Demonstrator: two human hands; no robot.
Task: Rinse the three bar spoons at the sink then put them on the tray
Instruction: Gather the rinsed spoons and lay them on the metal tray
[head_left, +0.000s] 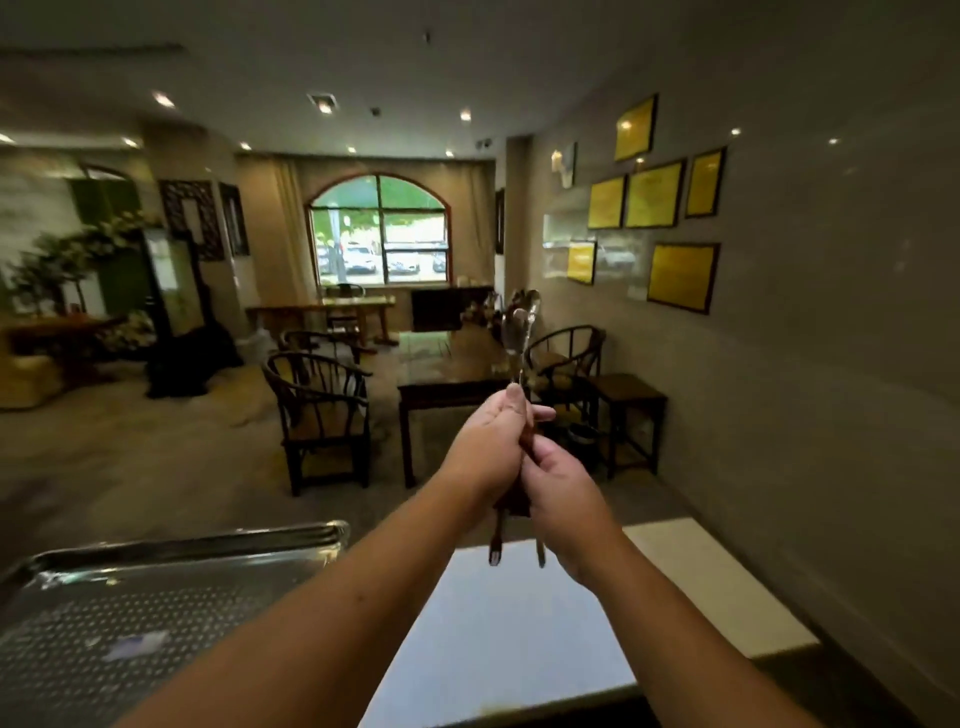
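Note:
Both hands hold a bundle of bar spoons (520, 332) upright in front of me, above the white counter. The shiny bowls point up and the dark handle ends hang below my hands. My left hand (493, 441) wraps the stems from the left, thumb up. My right hand (561, 493) grips the handles just below it, from the right. How many spoons are in the bundle I cannot tell. The metal tray (156, 592), with a perforated floor, lies at the lower left. No sink is in view.
A white counter top (519, 639) runs under my arms, with a raised white ledge (717, 582) to its right along the wall. Beyond the counter stand dark wooden chairs (322, 415) and a table (447, 374).

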